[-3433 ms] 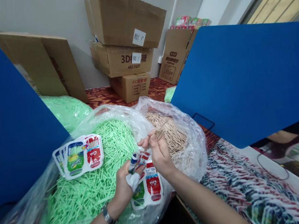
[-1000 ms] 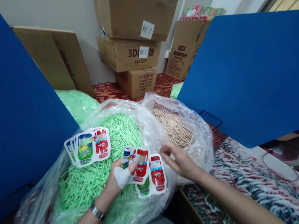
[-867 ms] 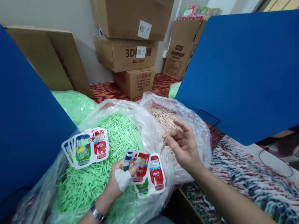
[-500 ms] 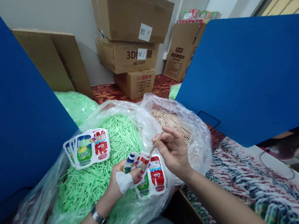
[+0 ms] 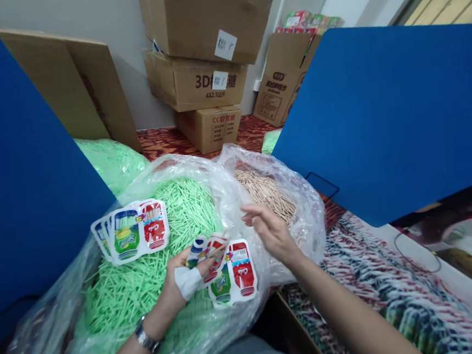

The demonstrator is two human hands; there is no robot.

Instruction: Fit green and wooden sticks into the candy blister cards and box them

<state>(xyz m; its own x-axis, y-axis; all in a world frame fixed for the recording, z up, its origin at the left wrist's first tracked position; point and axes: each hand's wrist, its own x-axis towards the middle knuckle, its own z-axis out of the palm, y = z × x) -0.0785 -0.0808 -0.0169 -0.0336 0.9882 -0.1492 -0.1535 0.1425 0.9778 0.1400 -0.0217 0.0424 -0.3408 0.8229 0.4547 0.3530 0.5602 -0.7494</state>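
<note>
The printed packet (image 5: 213, 271) is pinched, bowed, by the left hand (image 5: 179, 261) above the green sticks (image 5: 139, 293), its long axis crosswise, its top pointed forward-right. The bundle just held by the right hand (image 5: 270, 230) has apparently been slipped inside, so those fingers are released, near the brown sticks (image 5: 268, 193).

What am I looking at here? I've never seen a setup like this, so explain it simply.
There's no machine: these are a person's own hands, filmed by one head-worn camera looking forward and down. The left hand holds a red, white and blue printed plastic pouch. The right hand, with nothing visible in its fingers, is near the thin brown sticks in a clear plastic bag. Thin bright-green sticks fill another clear plastic bag; on it lie flat green-and-red printed pouches.
</note>
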